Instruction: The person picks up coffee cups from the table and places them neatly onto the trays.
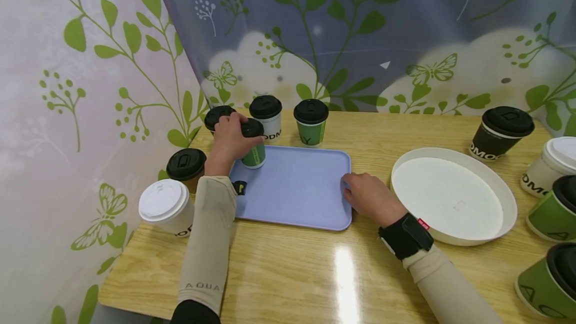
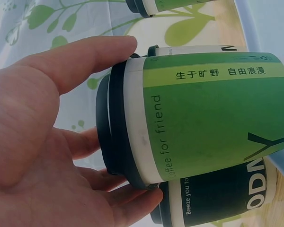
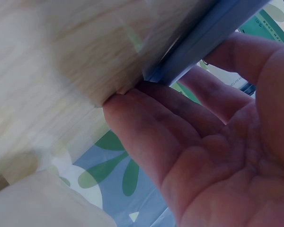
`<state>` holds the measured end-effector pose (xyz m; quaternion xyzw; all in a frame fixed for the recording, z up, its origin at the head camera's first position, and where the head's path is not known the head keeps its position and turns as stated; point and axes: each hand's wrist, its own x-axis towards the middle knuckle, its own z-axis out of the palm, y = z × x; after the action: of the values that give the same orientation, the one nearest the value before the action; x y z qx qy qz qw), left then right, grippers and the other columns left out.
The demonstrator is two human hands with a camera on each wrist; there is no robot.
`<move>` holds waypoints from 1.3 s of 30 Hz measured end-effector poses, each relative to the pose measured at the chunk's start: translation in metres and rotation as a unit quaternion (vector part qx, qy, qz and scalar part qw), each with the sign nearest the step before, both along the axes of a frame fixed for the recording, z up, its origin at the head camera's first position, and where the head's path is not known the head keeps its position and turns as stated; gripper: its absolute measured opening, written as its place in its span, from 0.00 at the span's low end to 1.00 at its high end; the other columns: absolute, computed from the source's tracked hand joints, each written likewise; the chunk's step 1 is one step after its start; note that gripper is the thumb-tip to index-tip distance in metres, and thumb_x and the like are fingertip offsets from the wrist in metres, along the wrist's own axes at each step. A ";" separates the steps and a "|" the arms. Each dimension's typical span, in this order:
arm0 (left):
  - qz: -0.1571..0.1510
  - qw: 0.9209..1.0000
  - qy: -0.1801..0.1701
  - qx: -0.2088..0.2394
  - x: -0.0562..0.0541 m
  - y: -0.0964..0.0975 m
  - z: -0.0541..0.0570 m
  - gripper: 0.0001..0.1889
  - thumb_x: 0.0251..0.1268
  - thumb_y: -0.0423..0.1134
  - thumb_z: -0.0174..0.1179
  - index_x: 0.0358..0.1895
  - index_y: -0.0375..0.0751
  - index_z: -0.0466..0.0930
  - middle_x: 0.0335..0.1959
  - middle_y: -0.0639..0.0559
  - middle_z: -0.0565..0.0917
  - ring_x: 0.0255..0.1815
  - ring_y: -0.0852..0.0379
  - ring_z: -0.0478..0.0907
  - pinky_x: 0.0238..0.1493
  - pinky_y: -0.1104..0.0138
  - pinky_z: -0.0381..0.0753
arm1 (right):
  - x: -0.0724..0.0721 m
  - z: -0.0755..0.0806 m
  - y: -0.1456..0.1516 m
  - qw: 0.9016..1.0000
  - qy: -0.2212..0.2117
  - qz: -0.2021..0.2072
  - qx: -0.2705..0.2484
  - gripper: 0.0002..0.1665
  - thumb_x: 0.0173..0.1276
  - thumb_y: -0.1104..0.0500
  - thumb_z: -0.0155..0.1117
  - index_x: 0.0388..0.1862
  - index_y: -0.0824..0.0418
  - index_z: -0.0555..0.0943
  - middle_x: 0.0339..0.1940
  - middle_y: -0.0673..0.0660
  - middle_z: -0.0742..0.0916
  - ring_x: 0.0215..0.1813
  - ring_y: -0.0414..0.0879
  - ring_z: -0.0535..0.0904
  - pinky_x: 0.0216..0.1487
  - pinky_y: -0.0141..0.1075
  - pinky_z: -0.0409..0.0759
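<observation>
My left hand point(image 1: 228, 141) holds a green paper coffee cup point(image 1: 254, 154) by its black lid point(image 2: 114, 123), thumb on one side and fingers on the other. The cup is upright at the far left corner of a lavender tray point(image 1: 292, 186); whether its base touches the tray I cannot tell. A small dark tag point(image 1: 240, 187) lies at the tray's left edge. At the tray's right edge, my right hand point(image 1: 369, 196) grips the rim; the right wrist view shows its fingers bent at the underside of the edge.
Behind the tray stand a white cup point(image 1: 272, 126) and another green cup point(image 1: 310, 129). A white-lidded cup point(image 1: 164, 204) and a brown cup point(image 1: 186, 166) stand left. On the right are a round cream tray point(image 1: 454, 199), a black cup point(image 1: 490, 139) and several others.
</observation>
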<state>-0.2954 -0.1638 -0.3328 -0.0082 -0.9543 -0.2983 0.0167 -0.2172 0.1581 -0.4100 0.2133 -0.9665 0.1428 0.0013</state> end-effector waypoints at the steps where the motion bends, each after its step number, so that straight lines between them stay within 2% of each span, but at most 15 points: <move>1: 0.000 1.000 -0.001 0.000 0.000 0.000 0.000 0.35 0.66 0.51 0.70 0.67 0.37 0.66 0.70 0.30 0.61 0.71 0.32 0.57 0.69 0.41 0.63 | 0.000 0.000 0.000 1.000 -0.001 0.000 0.000 0.07 0.75 0.65 0.62 0.44 0.68 0.83 0.26 0.55 0.80 0.26 0.45 0.76 0.30 0.39 0.74; 15: -0.003 1.000 -0.003 0.007 0.003 -0.002 0.003 0.38 0.64 0.52 0.72 0.69 0.37 0.64 0.71 0.30 0.59 0.72 0.31 0.57 0.69 0.41 0.64 | -0.001 0.001 -0.002 1.000 -0.001 0.002 0.002 0.07 0.75 0.65 0.61 0.43 0.68 0.83 0.26 0.55 0.80 0.26 0.45 0.75 0.29 0.39 0.73; 19: -0.006 1.000 0.012 0.025 0.007 0.002 0.007 0.41 0.65 0.52 0.71 0.73 0.39 0.61 0.74 0.32 0.57 0.75 0.34 0.55 0.70 0.42 0.63 | 0.000 0.002 -0.001 1.000 -0.002 0.002 0.005 0.06 0.75 0.65 0.61 0.42 0.67 0.83 0.25 0.54 0.79 0.26 0.45 0.75 0.29 0.39 0.73; 23: -0.010 0.998 0.042 0.036 0.014 0.005 0.013 0.40 0.67 0.51 0.70 0.73 0.39 0.60 0.76 0.33 0.56 0.76 0.35 0.53 0.71 0.42 0.61 | 0.000 0.003 0.000 1.000 -0.004 0.001 0.002 0.06 0.75 0.65 0.61 0.43 0.68 0.83 0.25 0.54 0.79 0.26 0.45 0.75 0.29 0.39 0.72; 29: -0.026 0.996 0.075 0.028 0.031 0.009 0.026 0.39 0.68 0.50 0.69 0.74 0.38 0.62 0.75 0.33 0.57 0.78 0.35 0.52 0.73 0.42 0.59 | 0.000 0.002 -0.002 1.000 -0.005 0.003 0.001 0.07 0.75 0.65 0.60 0.43 0.68 0.83 0.25 0.54 0.79 0.26 0.45 0.74 0.29 0.39 0.71; 36: -0.061 0.991 0.121 -0.003 0.061 0.008 0.048 0.39 0.67 0.49 0.70 0.75 0.36 0.64 0.74 0.34 0.61 0.74 0.36 0.60 0.72 0.43 0.62 | 0.002 0.004 -0.001 1.000 -0.004 0.002 -0.002 0.07 0.75 0.65 0.60 0.44 0.68 0.83 0.25 0.55 0.79 0.26 0.45 0.75 0.30 0.39 0.73; 39: -0.068 0.988 0.138 -0.010 0.075 0.004 0.058 0.39 0.67 0.49 0.70 0.75 0.36 0.65 0.75 0.34 0.61 0.76 0.36 0.60 0.73 0.43 0.61 | 0.002 0.005 -0.001 1.000 -0.001 0.003 -0.004 0.07 0.75 0.65 0.61 0.44 0.68 0.83 0.26 0.55 0.79 0.26 0.45 0.75 0.29 0.39 0.72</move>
<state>-0.2203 -0.1599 -0.2749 -0.1148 -0.9431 -0.2847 0.1281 -0.2150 0.1574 -0.4051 0.2165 -0.9652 0.1470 0.0010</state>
